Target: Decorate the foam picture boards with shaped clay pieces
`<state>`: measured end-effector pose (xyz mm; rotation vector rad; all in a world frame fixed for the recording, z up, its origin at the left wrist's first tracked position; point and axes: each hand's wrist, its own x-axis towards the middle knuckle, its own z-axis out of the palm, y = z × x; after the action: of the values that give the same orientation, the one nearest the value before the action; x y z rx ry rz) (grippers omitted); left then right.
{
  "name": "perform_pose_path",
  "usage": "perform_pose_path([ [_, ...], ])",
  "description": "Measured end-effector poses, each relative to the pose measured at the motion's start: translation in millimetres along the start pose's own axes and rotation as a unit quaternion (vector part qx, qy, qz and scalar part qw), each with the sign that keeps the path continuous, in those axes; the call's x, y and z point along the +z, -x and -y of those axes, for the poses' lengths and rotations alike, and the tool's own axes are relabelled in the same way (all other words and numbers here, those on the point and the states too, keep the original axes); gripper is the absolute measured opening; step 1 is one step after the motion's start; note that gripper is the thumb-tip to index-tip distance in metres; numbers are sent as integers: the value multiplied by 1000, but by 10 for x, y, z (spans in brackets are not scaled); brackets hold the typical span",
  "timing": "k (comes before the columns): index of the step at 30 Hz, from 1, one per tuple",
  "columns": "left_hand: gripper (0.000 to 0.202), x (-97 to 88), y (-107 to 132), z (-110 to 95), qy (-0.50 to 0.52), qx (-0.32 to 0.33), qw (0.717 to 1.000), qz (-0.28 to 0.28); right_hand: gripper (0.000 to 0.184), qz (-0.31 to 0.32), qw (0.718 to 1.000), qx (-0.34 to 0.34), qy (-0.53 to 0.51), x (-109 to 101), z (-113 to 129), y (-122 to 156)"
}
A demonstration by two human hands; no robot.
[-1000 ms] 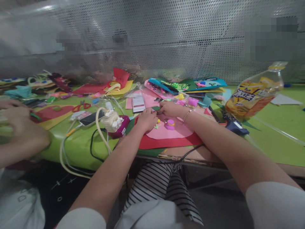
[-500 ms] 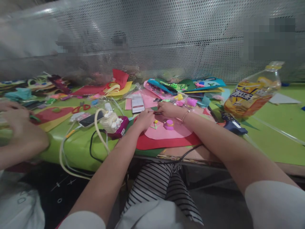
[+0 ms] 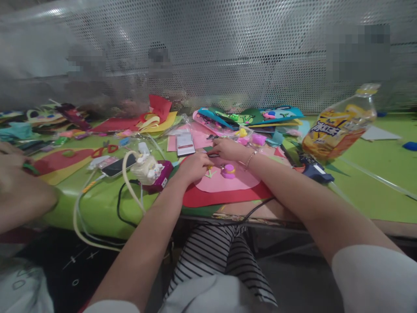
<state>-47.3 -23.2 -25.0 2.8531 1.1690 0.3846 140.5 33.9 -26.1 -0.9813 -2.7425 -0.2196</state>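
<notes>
My left hand (image 3: 193,166) rests with curled fingers on the upper left edge of a pink felt shape (image 3: 228,181) that lies on a red felt sheet (image 3: 224,195). My right hand (image 3: 228,149) is just behind it, fingers pinched on a small dark piece (image 3: 213,154) between the two hands. A small pink and purple felt ornament (image 3: 228,170) and a tiny green and yellow flower (image 3: 209,171) lie on the pink shape, close to both hands.
Another person's hand (image 3: 19,182) works at the left. A phone (image 3: 117,165), a purple box with a white toy (image 3: 150,170), cables, red scissors (image 3: 104,151), a blue glue gun (image 3: 312,170), a tilted drink bottle (image 3: 339,126) and heaps of coloured felt cover the green table (image 3: 374,182).
Both hands stayed together over the pink shape with only slight finger movement. The camera view drifted a little to the right, so everything sits slightly further left.
</notes>
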Motion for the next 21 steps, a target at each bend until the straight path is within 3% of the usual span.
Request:
perform_pose_path([
  [7,11,-13,-3,-13,-27,-12,999,22,30,3,999,28,20,-59,75,12],
  [15,15,-17,7,-62,-47,-37,998,37,36,-69,979,187,39,-195,54,45],
  [21,27,-90,-35,-85,-72,-106,992,18,39,-108,963,246,27,-272,-80,57],
])
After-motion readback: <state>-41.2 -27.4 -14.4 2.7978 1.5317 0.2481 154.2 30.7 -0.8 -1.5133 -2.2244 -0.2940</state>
